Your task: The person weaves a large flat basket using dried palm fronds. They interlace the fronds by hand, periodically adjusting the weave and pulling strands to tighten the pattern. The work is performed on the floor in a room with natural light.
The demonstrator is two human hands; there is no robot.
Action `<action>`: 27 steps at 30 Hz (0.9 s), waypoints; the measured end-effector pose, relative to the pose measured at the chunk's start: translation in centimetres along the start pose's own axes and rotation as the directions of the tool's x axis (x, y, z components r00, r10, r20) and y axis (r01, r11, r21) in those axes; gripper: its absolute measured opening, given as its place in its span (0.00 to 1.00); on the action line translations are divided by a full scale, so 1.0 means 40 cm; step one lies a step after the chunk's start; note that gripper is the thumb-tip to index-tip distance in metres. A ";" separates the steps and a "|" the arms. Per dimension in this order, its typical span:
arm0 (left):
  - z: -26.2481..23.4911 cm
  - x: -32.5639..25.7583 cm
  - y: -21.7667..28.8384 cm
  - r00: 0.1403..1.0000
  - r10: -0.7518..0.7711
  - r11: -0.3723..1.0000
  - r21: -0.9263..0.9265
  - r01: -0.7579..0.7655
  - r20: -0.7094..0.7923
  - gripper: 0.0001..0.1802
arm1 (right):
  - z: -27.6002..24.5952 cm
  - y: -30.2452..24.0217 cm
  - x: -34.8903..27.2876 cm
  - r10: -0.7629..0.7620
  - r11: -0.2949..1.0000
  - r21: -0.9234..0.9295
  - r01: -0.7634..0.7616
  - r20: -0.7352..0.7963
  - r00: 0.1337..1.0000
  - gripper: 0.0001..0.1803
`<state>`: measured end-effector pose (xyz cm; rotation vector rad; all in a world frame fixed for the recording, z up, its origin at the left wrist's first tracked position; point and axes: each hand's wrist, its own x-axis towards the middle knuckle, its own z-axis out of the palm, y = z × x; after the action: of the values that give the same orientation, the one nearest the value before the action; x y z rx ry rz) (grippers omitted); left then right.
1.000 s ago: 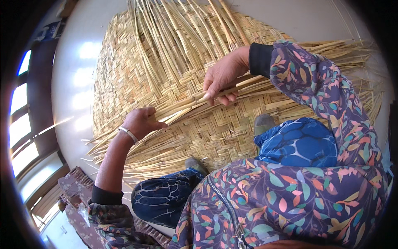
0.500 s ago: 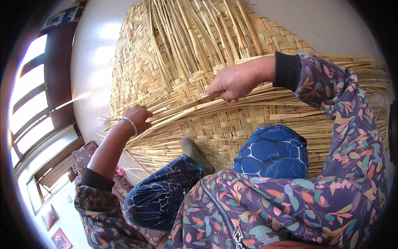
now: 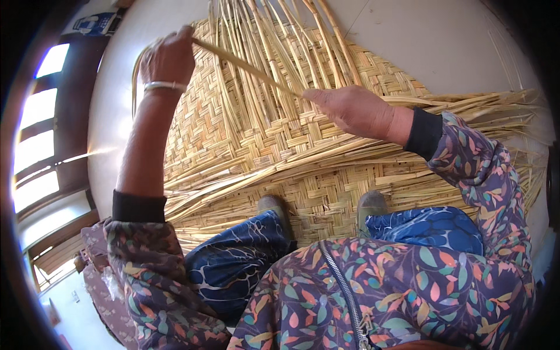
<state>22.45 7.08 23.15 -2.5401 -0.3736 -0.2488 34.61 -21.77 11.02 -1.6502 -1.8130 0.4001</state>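
A flat, straw-coloured reed strip [image 3: 248, 69] is stretched between my two hands above the weave. My left hand [image 3: 169, 61], raised at the upper left, is closed round it, and a loose end hangs in a curve beside the wrist. My right hand [image 3: 350, 109] pinches the strip lower down, near the middle. Beneath lies a large woven reed mat [image 3: 195, 116] in a zigzag pattern. Long unwoven reeds [image 3: 265, 44] run up its centre toward the far edge. A loose bundle of reeds [image 3: 274, 163] crosses the mat sideways below my hands.
My shoes [image 3: 373, 204] rest on the near part of the mat. Reed ends [image 3: 513, 108] fan out at the right. Pale smooth floor [image 3: 414, 35] surrounds the mat. Windows with dark frames [image 3: 41, 108] stand at the left, above a flower-patterned cloth [image 3: 108, 303].
Both hands have lifted the strip off the mat. My left hand rose far up and away; my right hand shifted slightly right. My knees have spread apart.
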 end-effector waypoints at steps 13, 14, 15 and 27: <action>0.400 -0.174 -0.043 0.787 -0.295 0.436 -0.656 0.616 0.542 0.25 | 0.067 -0.019 0.126 0.725 0.430 0.562 -0.706 0.251 0.641 0.28; 0.457 -0.203 -0.032 0.671 -0.285 0.263 -0.617 0.741 0.685 0.23 | 0.070 -0.007 0.136 0.768 0.373 0.586 -0.720 0.241 0.593 0.29; 0.541 -0.248 -0.042 0.672 -0.254 0.408 -0.553 0.727 0.696 0.23 | 0.079 -0.012 0.159 0.792 0.331 0.605 -0.724 0.240 0.562 0.26; 0.604 -0.301 0.044 0.558 -0.095 0.061 -0.555 0.830 0.824 0.15 | 0.248 0.014 0.312 0.820 0.145 0.572 -0.808 0.387 0.421 0.11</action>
<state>14.00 16.40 -0.81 -3.4943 -2.0815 0.2510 28.71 -7.66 6.46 -1.8414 -0.3156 1.3661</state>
